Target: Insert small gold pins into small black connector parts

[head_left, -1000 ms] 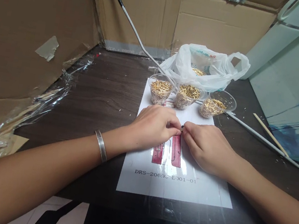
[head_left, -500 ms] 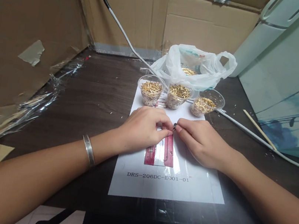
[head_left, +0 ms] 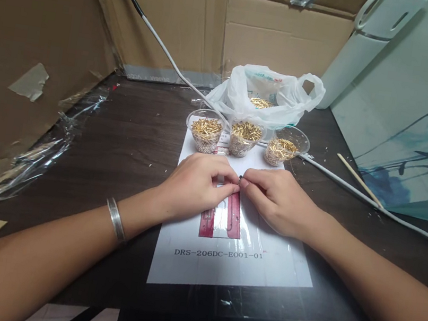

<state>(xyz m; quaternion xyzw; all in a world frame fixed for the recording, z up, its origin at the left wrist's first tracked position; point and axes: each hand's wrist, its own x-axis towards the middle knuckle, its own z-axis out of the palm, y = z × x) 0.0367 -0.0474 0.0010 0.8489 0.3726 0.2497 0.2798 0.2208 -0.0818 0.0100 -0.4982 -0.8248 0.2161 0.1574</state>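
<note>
My left hand (head_left: 196,186) and my right hand (head_left: 273,197) meet fingertip to fingertip over a white printed sheet (head_left: 231,262) taped to the dark table. Both pinch a tiny dark part (head_left: 240,178) between thumb and fingers. Under the hands lie two dark red strips (head_left: 225,221) printed or stuck on the sheet. A silver bangle (head_left: 115,219) sits on my left wrist. Three clear cups of small gold pins (head_left: 244,137) stand in a row just beyond my fingers.
A white plastic bag (head_left: 266,96) holding more gold pins lies behind the cups. A white cable (head_left: 354,189) crosses the table to the right, beside a thin wooden stick (head_left: 358,178). Cardboard walls (head_left: 33,47) and crumpled clear film (head_left: 29,159) stand left; a pale board (head_left: 417,116) leans right.
The view has drifted, so everything sits further left in the picture. My hands keep the same pinched pose, fingertips together over the red strips.
</note>
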